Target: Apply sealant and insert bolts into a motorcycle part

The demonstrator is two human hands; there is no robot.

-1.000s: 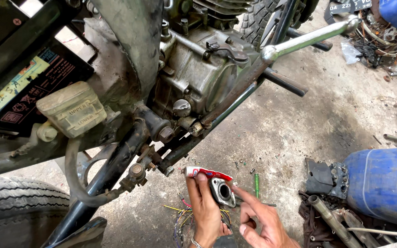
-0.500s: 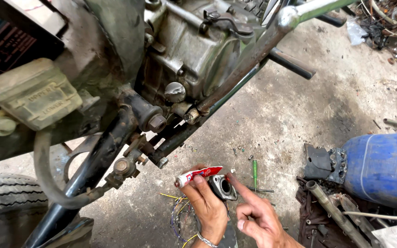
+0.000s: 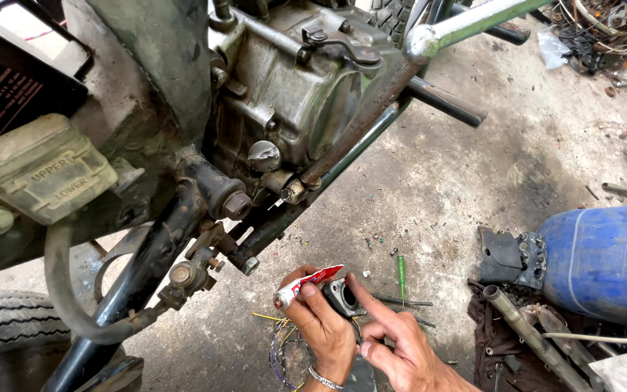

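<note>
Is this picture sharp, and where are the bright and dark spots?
Head view: soft daylight, the concrete floor evenly lit; glare on the chrome bar; deep shadow under the engine; left hand, right hand and red tube sharp; edges bend slightly, wide-angle.

Bare hands — a silver chain bracelet [image 3: 326,377] on the left wrist.

A single view, from a camera on the person's head, looks steeply down and forward at a concrete floor [image 3: 473,189]; it sits close, low beside a motorcycle whose engine [image 3: 292,94] and frame fill the upper left; the left hand [image 3: 324,330] and right hand [image 3: 400,348] enter at the bottom edge, just under the lens; a blue tank [image 3: 604,261] lies at the right edge, a tyre [image 3: 1,334] at the lower left; no second view overlaps it.
</note>
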